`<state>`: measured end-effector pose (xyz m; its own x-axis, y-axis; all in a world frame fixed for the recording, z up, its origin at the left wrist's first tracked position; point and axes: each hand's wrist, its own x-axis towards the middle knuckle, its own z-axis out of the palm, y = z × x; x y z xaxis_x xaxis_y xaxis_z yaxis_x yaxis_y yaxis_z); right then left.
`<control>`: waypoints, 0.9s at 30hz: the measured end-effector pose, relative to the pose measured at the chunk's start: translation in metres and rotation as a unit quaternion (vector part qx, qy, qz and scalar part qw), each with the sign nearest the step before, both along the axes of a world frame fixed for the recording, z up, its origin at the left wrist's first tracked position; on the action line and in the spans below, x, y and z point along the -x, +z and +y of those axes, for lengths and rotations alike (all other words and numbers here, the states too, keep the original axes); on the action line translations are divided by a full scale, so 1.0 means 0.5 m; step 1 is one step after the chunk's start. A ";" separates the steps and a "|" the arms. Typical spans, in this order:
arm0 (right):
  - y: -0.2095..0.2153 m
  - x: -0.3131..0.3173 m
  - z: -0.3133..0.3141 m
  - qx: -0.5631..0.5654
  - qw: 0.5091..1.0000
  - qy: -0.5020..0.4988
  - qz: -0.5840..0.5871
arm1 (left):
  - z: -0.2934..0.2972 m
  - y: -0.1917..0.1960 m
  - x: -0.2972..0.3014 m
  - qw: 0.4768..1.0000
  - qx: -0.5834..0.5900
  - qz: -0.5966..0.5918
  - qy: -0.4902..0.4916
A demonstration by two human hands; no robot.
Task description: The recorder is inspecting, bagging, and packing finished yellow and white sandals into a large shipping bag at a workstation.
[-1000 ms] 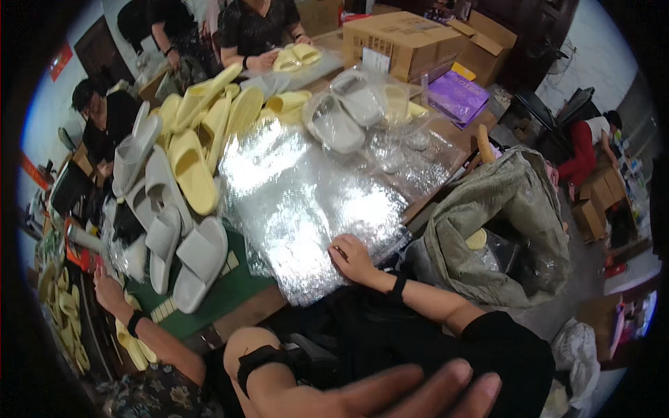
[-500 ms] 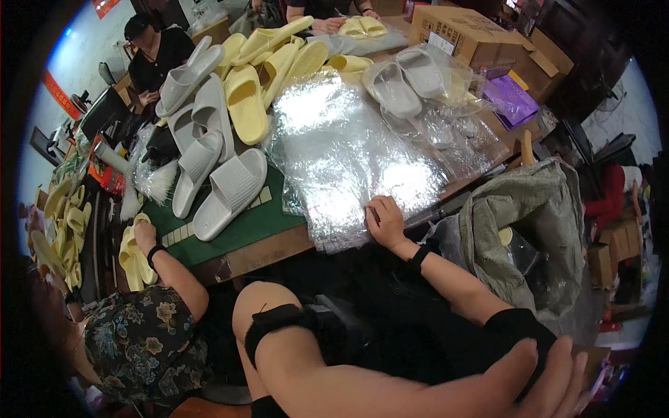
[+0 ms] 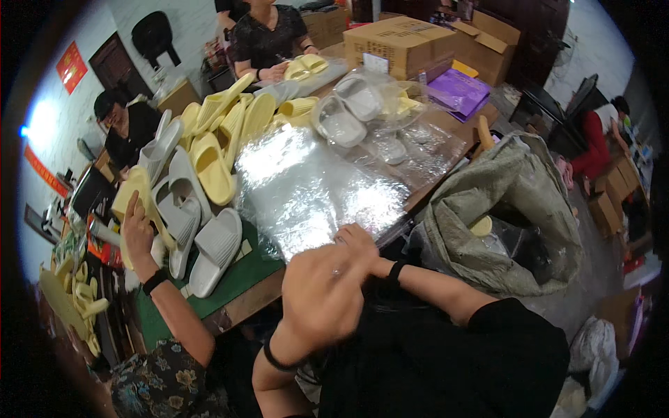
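Observation:
My left hand [image 3: 324, 292] is raised over the near edge of a stack of clear plastic bags [image 3: 293, 202]. Its back faces me and its fingers are hidden. Just beyond it, overlapping in the picture, is my right hand [image 3: 359, 242] at the stack's front edge. Those fingers are bent and partly covered by my left hand; what they hold, if anything, is hidden. Grey slippers [image 3: 216, 254] and yellow slippers [image 3: 212, 167] are heaped left of the bags. At the stack's far side lies a pair of grey slippers [image 3: 341, 122] in clear plastic.
At left, a co-worker's hand [image 3: 138, 230] holds a yellow slipper [image 3: 132, 188]. Other people sit beyond the table. A cardboard box [image 3: 401, 49] and a purple package [image 3: 460, 94] stand at the back right. An open woven sack [image 3: 453, 230] stands right of the table.
My left hand has come from the lower right to beside my right hand. My view has shifted. The co-worker has lifted a yellow slipper up beside the grey slippers.

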<state>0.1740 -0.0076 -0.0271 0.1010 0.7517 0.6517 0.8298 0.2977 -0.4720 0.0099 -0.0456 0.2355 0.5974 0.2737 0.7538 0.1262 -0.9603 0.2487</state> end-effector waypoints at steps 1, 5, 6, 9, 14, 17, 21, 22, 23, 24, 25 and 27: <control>0.000 0.023 0.008 0.001 1.000 0.006 0.000 | 0.028 -0.052 -0.009 0.998 0.004 0.023 0.058; 0.045 0.085 -0.004 -0.026 0.997 0.061 0.028 | 0.138 -0.271 0.041 0.965 0.033 0.120 0.230; 0.051 0.085 -0.009 -0.017 0.998 0.052 0.034 | 0.152 -0.308 0.048 0.960 0.019 0.135 0.244; 0.033 0.070 -0.013 -0.010 0.999 0.043 0.027 | 0.168 -0.408 0.054 0.943 0.053 0.210 0.253; 0.018 0.085 -0.004 -0.007 0.999 0.050 0.008 | 0.154 -0.421 0.058 0.939 0.059 0.190 0.281; 0.027 0.078 -0.002 -0.041 0.997 0.055 0.034 | 0.166 -0.429 0.049 0.934 0.047 0.234 0.266; 0.043 0.091 0.004 0.012 0.995 0.037 0.088 | 0.169 -0.421 0.060 0.930 0.055 0.245 0.269; 0.062 0.091 0.008 0.133 0.984 0.048 0.104 | 0.173 -0.415 0.071 0.929 0.042 0.256 0.265; 0.078 0.082 0.004 0.184 0.975 0.072 0.097 | 0.167 -0.415 0.070 0.911 0.046 0.290 0.289; 0.122 0.059 -0.005 0.235 0.964 0.092 0.088 | 0.154 -0.373 0.044 0.905 0.077 0.311 0.279; 0.176 0.044 -0.009 0.208 0.969 0.089 0.096 | 0.157 -0.365 0.042 0.911 0.073 0.314 0.259; 0.266 0.008 0.008 0.140 0.980 0.071 0.122 | 0.161 -0.347 0.029 0.918 0.081 0.308 0.235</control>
